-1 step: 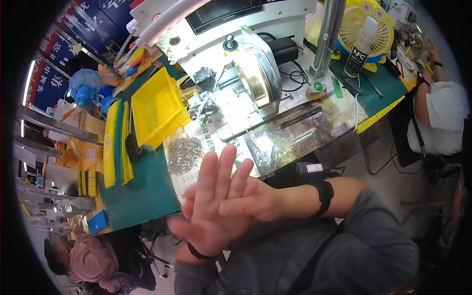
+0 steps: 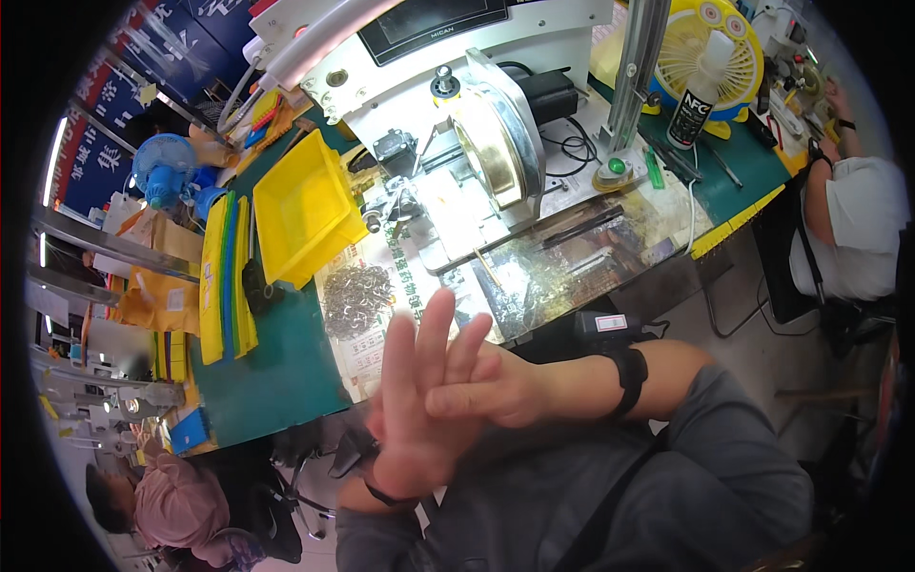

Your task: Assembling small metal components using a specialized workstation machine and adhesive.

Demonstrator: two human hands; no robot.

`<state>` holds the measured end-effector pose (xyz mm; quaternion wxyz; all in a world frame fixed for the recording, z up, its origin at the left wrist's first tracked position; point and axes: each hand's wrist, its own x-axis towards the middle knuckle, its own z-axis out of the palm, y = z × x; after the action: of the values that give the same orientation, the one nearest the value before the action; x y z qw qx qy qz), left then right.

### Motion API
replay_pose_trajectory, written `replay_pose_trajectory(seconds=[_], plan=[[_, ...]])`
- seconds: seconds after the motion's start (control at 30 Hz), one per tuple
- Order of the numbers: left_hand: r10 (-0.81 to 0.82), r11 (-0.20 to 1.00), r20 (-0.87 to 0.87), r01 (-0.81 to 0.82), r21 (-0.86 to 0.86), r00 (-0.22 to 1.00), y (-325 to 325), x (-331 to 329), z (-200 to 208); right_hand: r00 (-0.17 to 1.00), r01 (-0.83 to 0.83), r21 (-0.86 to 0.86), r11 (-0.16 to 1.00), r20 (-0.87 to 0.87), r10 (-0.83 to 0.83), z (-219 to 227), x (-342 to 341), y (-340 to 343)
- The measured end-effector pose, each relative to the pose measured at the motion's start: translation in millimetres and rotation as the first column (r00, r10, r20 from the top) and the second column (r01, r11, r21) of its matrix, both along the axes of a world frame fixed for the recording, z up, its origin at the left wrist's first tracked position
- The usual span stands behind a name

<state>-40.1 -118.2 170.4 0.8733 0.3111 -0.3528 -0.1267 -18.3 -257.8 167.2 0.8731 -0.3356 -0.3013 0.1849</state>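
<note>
My left hand (image 2: 412,419) is raised in front of my body, palm showing, fingers stretched out and apart. Gripping its edge on the little-finger side is my right hand (image 2: 496,389), its thumb laid across the left palm. The right fingers behind the left hand are mostly hidden. No tool or part shows in either hand. Just beyond the fingertips, a heap of small metal pieces (image 2: 357,300) lies on a printed sheet at the bench edge. Behind it stands a white bench machine with a round metal wheel (image 2: 496,157), brightly lit by a lamp.
An angled yellow bin (image 2: 295,229) and yellow, green and blue strips (image 2: 221,286) lie left on the green mat (image 2: 272,377). Right of the machine are a metal post (image 2: 637,81), a spray bottle (image 2: 694,105) and a yellow fan (image 2: 710,52). People sit at both sides.
My left thumb, stretched out to the left before, has drawn in towards the palm. The left hand has turned slightly, while the right keeps its hold on it.
</note>
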Motion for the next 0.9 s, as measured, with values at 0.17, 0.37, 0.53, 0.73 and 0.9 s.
replay_pose_trajectory(seconds=[0.17,0.37,0.53,0.73,0.9], plan=[[0.181,0.701,0.725,-0.605,0.378,0.664,23.8,17.5,-4.5,0.928,0.341,-0.465,0.817,0.307,-0.212,-6.7,-6.7,-24.2],[0.388,-0.183,0.768,-0.774,0.606,0.509,86.7,110.3,42.3,0.252,0.967,-0.253,-0.037,0.967,-0.022,-22.5,36.9,-151.9],[0.367,0.117,0.693,-0.770,0.627,0.620,75.1,169.0,26.7,0.341,0.923,-0.311,-0.226,0.933,0.110,-32.6,56.0,-171.0],[0.389,0.095,0.701,-0.783,0.615,0.598,72.0,165.8,10.1,0.426,0.889,-0.387,-0.244,0.895,0.132,-48.4,58.0,-178.0],[0.345,0.026,0.833,-0.892,0.452,0.432,79.8,112.4,21.4,0.387,0.901,-0.333,-0.277,0.906,0.169,-36.7,47.6,-171.7]])
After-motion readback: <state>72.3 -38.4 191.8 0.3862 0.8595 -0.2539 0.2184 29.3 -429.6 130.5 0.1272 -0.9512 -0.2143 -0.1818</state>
